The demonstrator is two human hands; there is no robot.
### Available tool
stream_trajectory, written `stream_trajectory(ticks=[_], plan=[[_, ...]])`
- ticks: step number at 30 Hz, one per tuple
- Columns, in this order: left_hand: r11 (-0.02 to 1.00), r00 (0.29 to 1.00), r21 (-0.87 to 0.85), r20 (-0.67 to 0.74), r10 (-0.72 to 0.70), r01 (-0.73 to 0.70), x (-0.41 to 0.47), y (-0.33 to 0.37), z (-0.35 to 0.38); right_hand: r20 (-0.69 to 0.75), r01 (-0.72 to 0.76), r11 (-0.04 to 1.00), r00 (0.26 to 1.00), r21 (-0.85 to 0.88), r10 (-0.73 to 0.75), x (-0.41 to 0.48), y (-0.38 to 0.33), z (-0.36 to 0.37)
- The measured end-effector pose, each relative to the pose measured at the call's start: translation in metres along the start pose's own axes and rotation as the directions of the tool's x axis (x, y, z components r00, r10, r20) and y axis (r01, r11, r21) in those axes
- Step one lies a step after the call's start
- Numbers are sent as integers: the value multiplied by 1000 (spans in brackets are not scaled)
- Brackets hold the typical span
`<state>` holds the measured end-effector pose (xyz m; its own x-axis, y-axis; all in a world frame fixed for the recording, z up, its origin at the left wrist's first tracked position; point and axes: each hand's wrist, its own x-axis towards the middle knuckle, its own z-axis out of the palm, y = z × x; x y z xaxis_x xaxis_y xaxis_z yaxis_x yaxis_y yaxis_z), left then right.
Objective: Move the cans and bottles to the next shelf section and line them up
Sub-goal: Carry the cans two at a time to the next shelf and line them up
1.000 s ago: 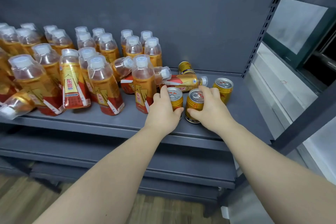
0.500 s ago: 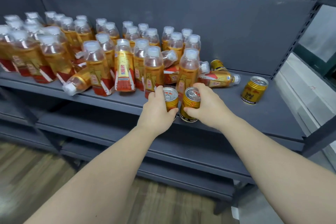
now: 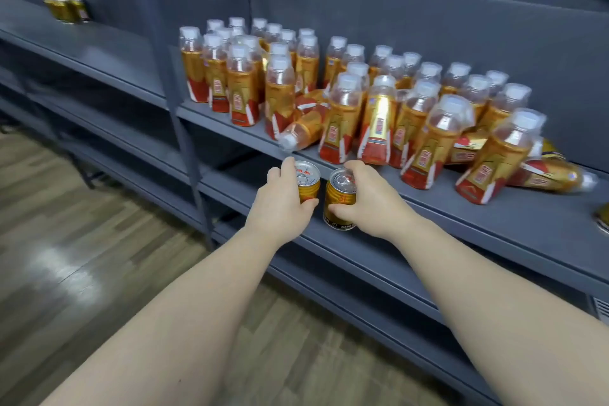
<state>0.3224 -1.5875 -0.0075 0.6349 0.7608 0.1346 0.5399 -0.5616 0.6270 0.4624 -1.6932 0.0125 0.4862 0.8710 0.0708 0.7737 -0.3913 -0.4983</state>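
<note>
Carried upright, one per hand, just off the front lip of the grey metal shelf (image 3: 494,217): two short gold-and-red aluminium drink cans w/ silver pull-tab lids. Wrapped round the left can (image 3: 308,180), the left hand (image 3: 280,204), fingers curled over the far side, thumb on the near wall. Clamped likewise on the right can (image 3: 339,204), the right hand (image 3: 365,204), fingers hooked over the rim, thumb low on the wall. Both side by side, nearly touching, apparently in mid-air, below and in front of the crowd of clear plastic bottles (image 3: 342,109) of amber drink w/ white caps and red-gold labels, most upright, several toppled. To the left, past the grey steel upright (image 3: 174,92), the next shelf section (image 3: 99,53), w/ a few matching cans (image 3: 66,8) at its back. By the look of it: cans stiff, smooth, prob. slick, moderate weight if full; best taken round the mid-wall, not by the lid. Bottles taller, top-heavy, softer-walled, apt to tip, as the fallen ones suggest; best gripped at the labelled body, approx. mid-height, not the cap.
</note>
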Motion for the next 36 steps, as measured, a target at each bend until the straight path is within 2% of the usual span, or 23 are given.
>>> stream_trajectory(ticks=[12, 17, 24, 27, 36], plan=[[971, 954, 6, -188, -235, 241, 4, -93, -77, 106, 189, 980, 975, 68, -196, 72, -101, 66], [939, 905, -9, -264, -334, 344, 13, -123, -95, 160, 260, 961, 949, 91, -272, 112, -125, 91], [870, 800, -41, -373, -469, 491, 37, -150, -118, 202, 375, 912, 892, 169, -404, 169, -152, 116], [852, 759, -60, -425, -493, 520, 48, -156, -126, 214, 413, 889, 867, 200, -450, 193, -163, 124], [813, 691, -85, -479, -541, 576, 64, -188, -147, 256, 480, 844, 807, 239, -532, 234, -203, 146]])
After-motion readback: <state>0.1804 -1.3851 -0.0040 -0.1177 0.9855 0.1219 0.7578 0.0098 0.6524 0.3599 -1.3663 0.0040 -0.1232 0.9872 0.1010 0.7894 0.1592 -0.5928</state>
